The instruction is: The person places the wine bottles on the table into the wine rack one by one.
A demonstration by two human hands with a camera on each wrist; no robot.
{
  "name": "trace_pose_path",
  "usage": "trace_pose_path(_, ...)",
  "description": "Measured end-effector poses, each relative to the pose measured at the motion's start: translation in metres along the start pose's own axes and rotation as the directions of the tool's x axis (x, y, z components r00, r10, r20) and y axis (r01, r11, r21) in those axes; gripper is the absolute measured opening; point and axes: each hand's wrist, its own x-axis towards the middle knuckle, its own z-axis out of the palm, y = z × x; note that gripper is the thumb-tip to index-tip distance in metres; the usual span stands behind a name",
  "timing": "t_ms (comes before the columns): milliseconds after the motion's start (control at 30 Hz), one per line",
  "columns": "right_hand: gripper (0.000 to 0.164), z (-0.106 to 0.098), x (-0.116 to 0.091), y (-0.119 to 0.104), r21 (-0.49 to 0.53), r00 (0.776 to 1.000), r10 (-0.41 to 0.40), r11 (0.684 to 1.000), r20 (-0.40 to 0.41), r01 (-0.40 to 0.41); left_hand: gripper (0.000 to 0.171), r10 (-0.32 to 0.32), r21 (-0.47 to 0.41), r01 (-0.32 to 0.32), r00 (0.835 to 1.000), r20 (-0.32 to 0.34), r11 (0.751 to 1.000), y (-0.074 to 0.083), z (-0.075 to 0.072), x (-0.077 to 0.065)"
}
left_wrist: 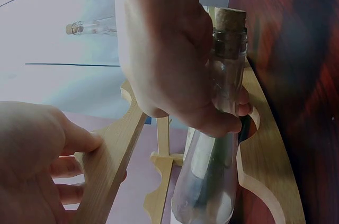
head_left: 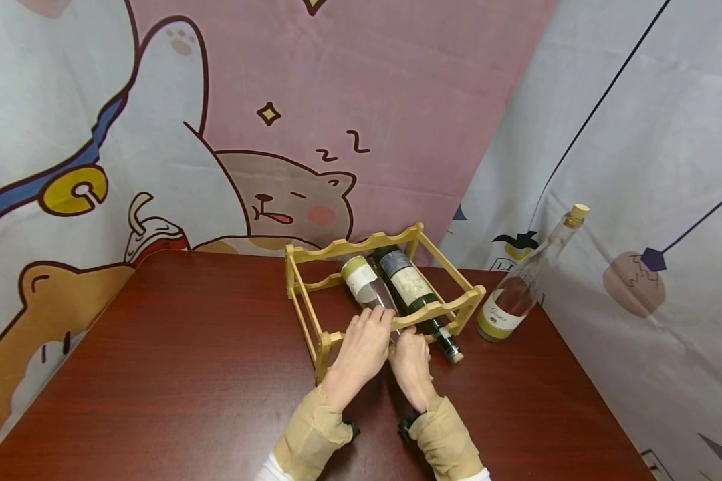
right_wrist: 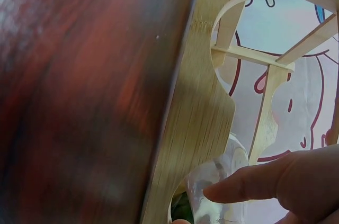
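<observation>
A clear wine bottle (head_left: 367,286) with a white and yellow-green label lies in the lower tier of a wooden wine rack (head_left: 337,248), its neck toward the front. My right hand (head_left: 410,361) holds the bottle's neck, just behind the cork (left_wrist: 230,20) in the left wrist view. With fingers and thumb, my left hand (head_left: 364,344) grips the rack's upper front rail (left_wrist: 114,155). In the right wrist view, my right index finger (right_wrist: 249,184) lies along the clear glass. Beside this bottle rests a dark green wine bottle (head_left: 410,284), its corked neck sticking out past the front.
Another clear corked bottle (head_left: 505,307) stands upright on the table right of the rack. The red-brown table (head_left: 174,361) extends left and toward the front. A patterned cloth (head_left: 421,100) hangs behind, and another pale one (head_left: 656,200) hangs along the right side.
</observation>
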Motion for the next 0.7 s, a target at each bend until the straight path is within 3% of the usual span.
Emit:
trace_pose_path(433,0.024,0.0027,-0.0017,-0.0008,-0.001,1.0,0.013,1.0,-0.024,-0.013,0.024,0.0,-0.001,0.0,1.0,-0.006,1.0,0.0003,0.0017,0.0003)
trace_pose_path(700,0.027,-0.0003,-0.0021,0.0024,0.02,0.999,-0.028,0.999,-0.023,0.029,0.022,0.001,0.009,-0.001,1.0,-0.002,1.0,0.0003,0.0014,-0.0001)
